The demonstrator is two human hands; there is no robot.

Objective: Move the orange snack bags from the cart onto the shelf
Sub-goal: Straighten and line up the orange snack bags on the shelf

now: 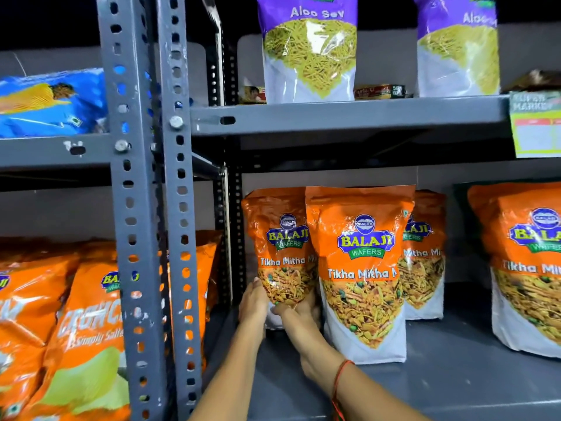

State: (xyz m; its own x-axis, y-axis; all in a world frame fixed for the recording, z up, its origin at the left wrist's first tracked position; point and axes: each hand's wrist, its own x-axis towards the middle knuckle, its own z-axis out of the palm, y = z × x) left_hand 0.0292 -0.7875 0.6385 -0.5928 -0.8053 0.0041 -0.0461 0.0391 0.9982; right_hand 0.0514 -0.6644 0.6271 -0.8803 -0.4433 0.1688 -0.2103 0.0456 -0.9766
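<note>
An orange Balaji Tikha Mitha Mix bag [280, 238] stands upright at the back left of the grey shelf [449, 390]. My left hand [253, 302] grips its lower left edge. My right hand [299, 311] holds its bottom right corner, with a red thread on that wrist. A second orange bag [361, 268] stands just in front and to the right, overlapping the held one. A third orange bag [423, 256] is behind it, and another orange bag [528, 268] stands at the far right. The cart is out of view.
Grey perforated steel uprights [177, 208] stand just left of my arms. Purple Aloo Sev bags [308, 47] fill the shelf above, whose front edge [349, 115] overhangs. Orange chip bags [82, 329] and a blue bag [51, 101] sit in the left rack. A price tag [535, 126] hangs at right.
</note>
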